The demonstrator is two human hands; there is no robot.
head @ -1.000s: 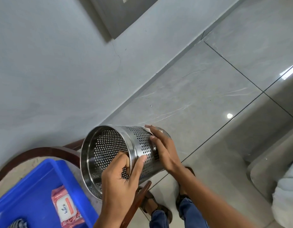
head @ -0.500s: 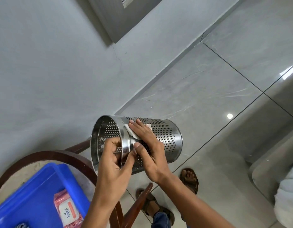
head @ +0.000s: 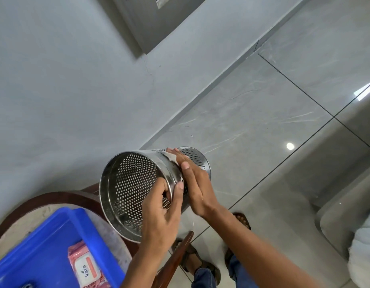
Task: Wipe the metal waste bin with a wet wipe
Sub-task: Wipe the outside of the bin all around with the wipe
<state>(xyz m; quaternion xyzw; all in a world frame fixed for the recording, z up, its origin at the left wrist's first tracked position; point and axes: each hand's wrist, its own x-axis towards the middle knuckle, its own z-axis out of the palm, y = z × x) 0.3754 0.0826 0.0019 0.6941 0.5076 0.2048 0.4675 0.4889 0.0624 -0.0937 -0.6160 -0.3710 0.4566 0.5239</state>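
A perforated metal waste bin (head: 130, 183) is held in the air on its side, its open mouth turned toward me. My left hand (head: 161, 210) grips the bin's rim, fingers inside and thumb outside. My right hand (head: 192, 181) lies flat on the bin's outer wall and presses a white wet wipe (head: 170, 156) against it; most of the wipe is hidden under the palm and fingers.
A blue plastic tray (head: 55, 242) with a pink pack of wet wipes (head: 86, 267) sits on a round wood-rimmed table (head: 34, 200) at lower left. The grey wall is behind, glossy floor tiles to the right, and my sandalled feet below. A grey seat edge (head: 335, 221) is at right.
The bin has turned in my left hand, its mouth now facing me more. My right hand slid with the wipe along the outer wall, from the far end toward the rim.
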